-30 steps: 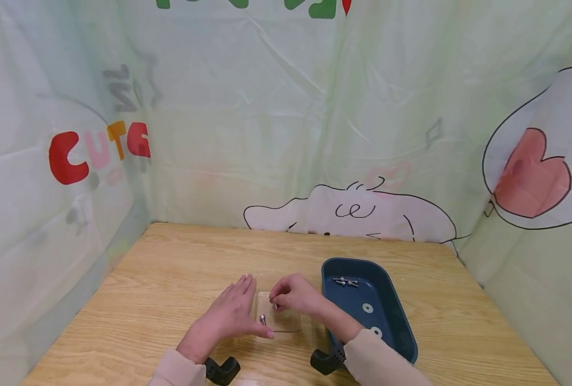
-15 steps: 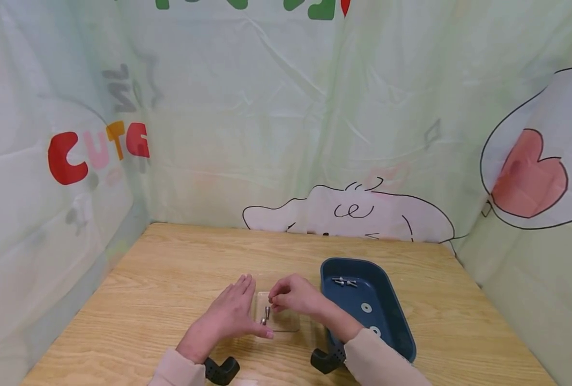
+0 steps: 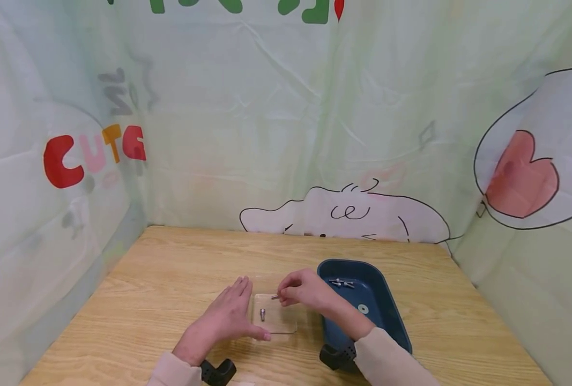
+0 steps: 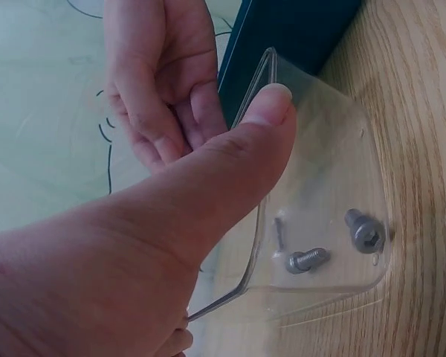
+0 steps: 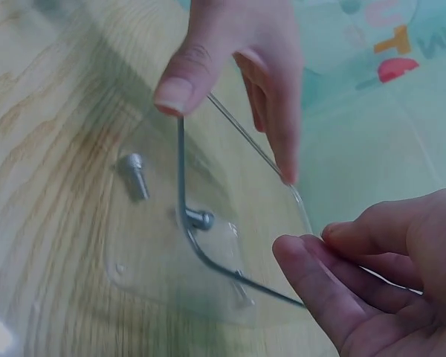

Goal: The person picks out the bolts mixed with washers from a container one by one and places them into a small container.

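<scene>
A clear plastic box [image 3: 283, 333] stands on the table with two metal socket-head screws in it. One screw [image 3: 262, 314] is near its left side, the other [image 3: 274, 297] toward the back. My left hand [image 3: 228, 316] holds the box across its near left corner, thumb on the near rim and fingers along the left side. My right hand [image 3: 302, 289] hovers over the back right of the box, fingers loosely bent. In the right wrist view nothing shows between its fingertips [image 5: 290, 249]. The left wrist view shows the hex socket of one screw [image 4: 368, 234].
A dark blue tray [image 3: 396, 316] lies right of the box, partly beneath my right forearm. Several screws [image 3: 341, 282] lie at its far end, with a white washer [image 3: 363, 309] nearer. Patterned curtains [image 3: 194, 161] enclose the wooden table [image 3: 170, 262] at the back and sides.
My right hand has let go of a screw, which now lies in the box apart from the other one. That hand has shifted right and slightly back. The left hand keeps its hold.
</scene>
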Demonstrator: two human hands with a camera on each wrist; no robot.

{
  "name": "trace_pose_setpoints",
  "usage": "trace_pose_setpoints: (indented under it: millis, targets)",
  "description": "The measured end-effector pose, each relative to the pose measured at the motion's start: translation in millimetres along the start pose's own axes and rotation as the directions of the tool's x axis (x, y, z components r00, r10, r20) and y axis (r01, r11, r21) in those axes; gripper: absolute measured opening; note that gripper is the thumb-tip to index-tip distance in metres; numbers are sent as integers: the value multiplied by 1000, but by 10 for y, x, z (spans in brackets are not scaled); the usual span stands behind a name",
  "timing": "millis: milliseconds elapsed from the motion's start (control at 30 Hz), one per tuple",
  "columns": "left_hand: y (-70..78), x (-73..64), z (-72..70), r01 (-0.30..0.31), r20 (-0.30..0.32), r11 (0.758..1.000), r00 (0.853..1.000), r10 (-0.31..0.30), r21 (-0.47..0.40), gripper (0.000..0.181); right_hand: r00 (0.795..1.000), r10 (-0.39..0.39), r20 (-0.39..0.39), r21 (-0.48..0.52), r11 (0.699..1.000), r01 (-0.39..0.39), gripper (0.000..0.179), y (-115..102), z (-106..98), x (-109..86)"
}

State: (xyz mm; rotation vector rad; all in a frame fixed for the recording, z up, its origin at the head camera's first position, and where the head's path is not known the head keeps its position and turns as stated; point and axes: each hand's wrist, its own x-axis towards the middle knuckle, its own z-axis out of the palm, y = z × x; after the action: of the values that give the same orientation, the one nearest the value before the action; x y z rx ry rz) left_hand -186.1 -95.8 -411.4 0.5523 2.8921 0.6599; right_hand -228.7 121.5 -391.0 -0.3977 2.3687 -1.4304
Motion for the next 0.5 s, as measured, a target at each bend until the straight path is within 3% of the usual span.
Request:
trace_pose_setpoints:
  millis: [200, 500]
  targets:
    - [12, 8, -18, 12, -6, 999, 1000, -13, -52, 127, 999, -5, -36, 60, 998, 7, 18, 54, -142, -41]
    - [162, 95, -43, -52, -23, 998, 998, 51, -28, 123, 996, -4, -84, 114, 993, 14, 23, 166, -408, -177]
